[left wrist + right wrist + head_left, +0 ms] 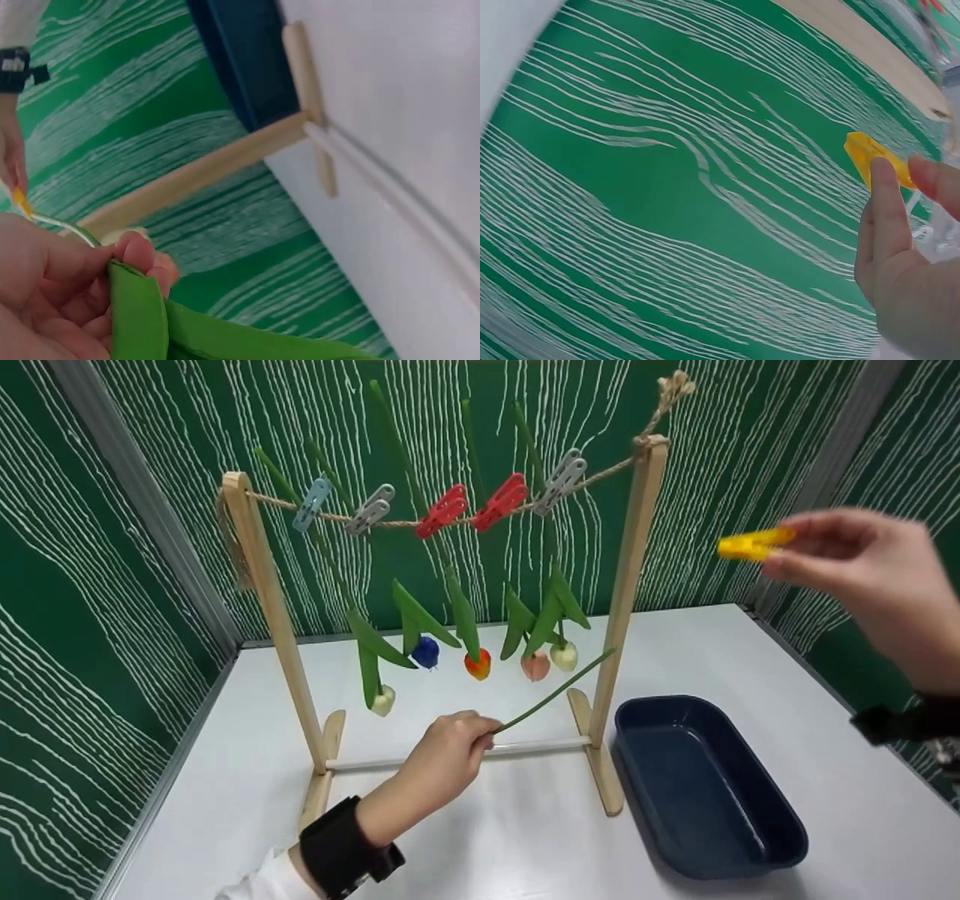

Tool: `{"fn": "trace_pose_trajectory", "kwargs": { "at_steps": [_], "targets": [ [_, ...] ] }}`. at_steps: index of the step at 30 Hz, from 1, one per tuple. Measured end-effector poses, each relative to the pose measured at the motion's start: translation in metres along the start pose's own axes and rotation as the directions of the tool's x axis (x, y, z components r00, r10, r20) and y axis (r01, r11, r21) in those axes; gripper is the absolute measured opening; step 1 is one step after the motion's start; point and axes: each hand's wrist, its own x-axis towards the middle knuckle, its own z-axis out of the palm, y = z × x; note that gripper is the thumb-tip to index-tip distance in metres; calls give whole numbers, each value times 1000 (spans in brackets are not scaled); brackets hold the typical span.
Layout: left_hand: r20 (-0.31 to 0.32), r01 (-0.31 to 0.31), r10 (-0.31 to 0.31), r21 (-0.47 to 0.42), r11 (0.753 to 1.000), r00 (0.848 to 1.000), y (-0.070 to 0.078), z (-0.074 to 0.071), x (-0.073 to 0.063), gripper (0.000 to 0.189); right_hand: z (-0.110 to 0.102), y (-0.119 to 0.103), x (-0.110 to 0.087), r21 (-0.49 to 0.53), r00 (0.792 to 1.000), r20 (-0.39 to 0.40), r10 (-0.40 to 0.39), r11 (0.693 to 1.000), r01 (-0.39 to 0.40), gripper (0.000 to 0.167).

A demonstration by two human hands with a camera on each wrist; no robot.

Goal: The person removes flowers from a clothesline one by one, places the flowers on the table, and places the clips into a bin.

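My left hand (450, 750) pinches the green stem (555, 695) of an artificial tulip in front of the wooden frame. In the left wrist view the flower's broad green leaves (140, 311) hang below the fingers; its bloom is mostly hidden by the hand. My right hand (870, 559) is raised to the right of the frame's right post and pinches a yellow clothespin (754, 544) between thumb and fingers. A jute rope (397, 523) spans the posts. Blue, grey and red clothespins (444, 512) hold several tulips (478, 664) upside down on it.
The wooden frame's right post (634, 585) stands between the two hands. A white crossbar (540, 747) joins its feet low over the white table (225, 810). A dark blue basin (705, 787) sits right of the frame. Green walls with white streaks enclose the table.
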Motion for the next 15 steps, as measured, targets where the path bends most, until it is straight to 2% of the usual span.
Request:
{"fn": "trace_pose_trajectory", "kwargs": {
  "at_steps": [4,8,11,15],
  "targets": [
    [35,36,-36,14,999,999,-20,2,-15,16,11,39,-20,-25,993,81,86,996,-84,40],
    [56,67,-68,27,997,996,-40,8,-27,16,26,79,-41,-38,978,154,141,990,-136,42],
    [63,69,-73,65,996,995,-52,15,-35,17,39,105,-60,-60,970,190,153,988,-144,44],
    [76,46,-61,178,983,995,-65,25,-43,18,58,130,-86,-143,963,218,157,981,-128,44]
  ]
}}
